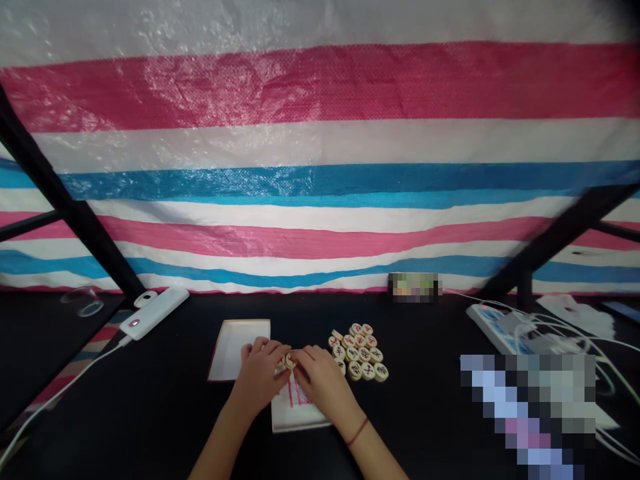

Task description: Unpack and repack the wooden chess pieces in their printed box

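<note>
My left hand [261,373] and my right hand [320,377] meet above a shallow white box [300,425]. Between their fingertips are wooden Chinese chess pieces [291,361], one with a red character facing up. Both hands have curled fingers closed on these pieces; the fingers hide part of them. Pink-red lines show on a sheet inside the box. To the left, touching or close to my left hand, lies an open box lid [235,343] with a white inside. Right of my right hand stand rows of Chinese chess pieces [365,354], red characters at the back and black ones nearer.
A white power bank [159,312] with a cable lies at the left, near a clear cup [90,305]. At the right are a power strip [493,327] and tangled white cables [540,333]. A striped sheet [320,227] hangs behind the black table [150,413].
</note>
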{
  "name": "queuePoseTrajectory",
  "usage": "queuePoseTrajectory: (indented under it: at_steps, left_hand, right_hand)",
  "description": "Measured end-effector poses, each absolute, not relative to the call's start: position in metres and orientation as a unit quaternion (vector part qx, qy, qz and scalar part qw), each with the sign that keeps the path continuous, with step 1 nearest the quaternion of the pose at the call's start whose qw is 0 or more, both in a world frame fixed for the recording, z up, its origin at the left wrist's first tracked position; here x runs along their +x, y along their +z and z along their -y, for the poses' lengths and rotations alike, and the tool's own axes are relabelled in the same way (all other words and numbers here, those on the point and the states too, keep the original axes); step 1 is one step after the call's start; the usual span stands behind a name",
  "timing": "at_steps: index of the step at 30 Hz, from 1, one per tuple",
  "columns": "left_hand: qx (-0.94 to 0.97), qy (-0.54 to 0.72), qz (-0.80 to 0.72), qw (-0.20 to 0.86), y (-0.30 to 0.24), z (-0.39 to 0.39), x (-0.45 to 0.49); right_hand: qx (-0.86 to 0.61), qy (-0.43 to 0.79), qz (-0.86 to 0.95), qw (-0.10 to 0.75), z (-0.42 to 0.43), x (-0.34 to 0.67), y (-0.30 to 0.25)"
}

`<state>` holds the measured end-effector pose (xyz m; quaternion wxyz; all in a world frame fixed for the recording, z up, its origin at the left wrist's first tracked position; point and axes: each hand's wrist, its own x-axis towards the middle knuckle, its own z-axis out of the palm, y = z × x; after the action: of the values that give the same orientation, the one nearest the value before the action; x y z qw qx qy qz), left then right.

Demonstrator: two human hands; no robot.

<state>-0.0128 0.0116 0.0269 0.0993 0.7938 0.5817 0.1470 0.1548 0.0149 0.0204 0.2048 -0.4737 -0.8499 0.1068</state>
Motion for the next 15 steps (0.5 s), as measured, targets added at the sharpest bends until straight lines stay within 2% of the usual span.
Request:
queuePoseTrajectory:
  at_steps: [3, 8, 11, 15]
  left_hand:
    - [0.794, 0.148, -0.581, 0.097, 0.026, -0.012, -0.013]
    - [0.794, 0.148, -0.583, 0.091, 0.028, -0.011, -0.012]
    - [0.791, 0.145, -0.589, 0.083, 0.030, -0.012, -0.011]
    - [0.791, 0.124, -0.591, 0.095, 0.036, -0.017, -0.006]
  right_hand:
    - [-0.475, 0.093, 0.855, 0.185, -0.014, 0.155, 0.023]
    - [-0.525, 0.112, 0.799, 0.271, -0.026, 0.184, 0.039]
    - [-0.627, 0.075, 0.752, 0.189, -0.046, 0.207, 0.049]
    - [-0.655, 0.045, 0.752, 0.062, -0.065, 0.221, 0.053]
